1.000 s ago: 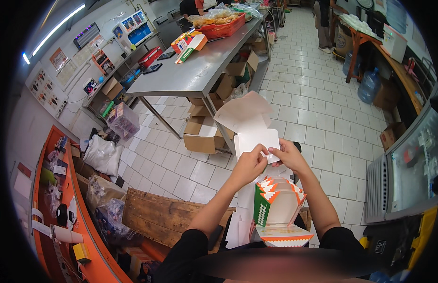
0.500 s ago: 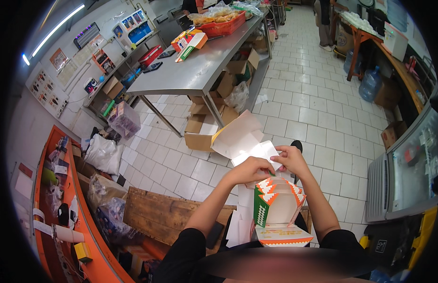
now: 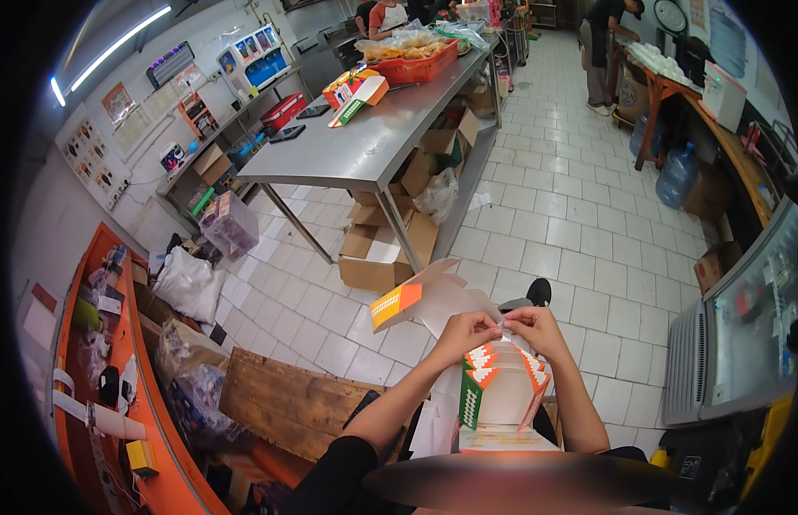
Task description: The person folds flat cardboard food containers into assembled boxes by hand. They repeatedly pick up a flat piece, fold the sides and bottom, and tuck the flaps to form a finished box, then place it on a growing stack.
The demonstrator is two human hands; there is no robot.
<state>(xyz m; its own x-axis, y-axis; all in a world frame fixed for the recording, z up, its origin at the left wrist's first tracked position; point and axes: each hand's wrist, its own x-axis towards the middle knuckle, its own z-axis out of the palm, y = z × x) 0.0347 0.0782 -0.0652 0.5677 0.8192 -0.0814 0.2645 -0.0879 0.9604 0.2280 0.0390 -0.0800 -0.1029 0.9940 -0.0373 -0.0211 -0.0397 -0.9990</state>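
Note:
A flat white cardboard box blank [image 3: 433, 302] with an orange patterned flap is held up in front of me, tilted to the left. My left hand [image 3: 464, 333] pinches its near edge, and my right hand [image 3: 533, 329] pinches the same edge right beside it, fingertips almost touching. Under both hands stands a stack of folded white, orange and green boxes [image 3: 500, 395] resting on my lap. A black shoe [image 3: 538, 292] shows just beyond the blank.
A long steel table [image 3: 373, 142] stands ahead with an orange crate [image 3: 416, 60] and folded boxes on it, and brown cartons [image 3: 377, 253] beneath. A wooden pallet [image 3: 287, 412] lies at lower left beside an orange counter [image 3: 98, 403]. People stand at the far end.
The box blank has swung down and leftward, its orange flap now pointing left. Both hands have dropped closer to the stack and come together on the blank's edge.

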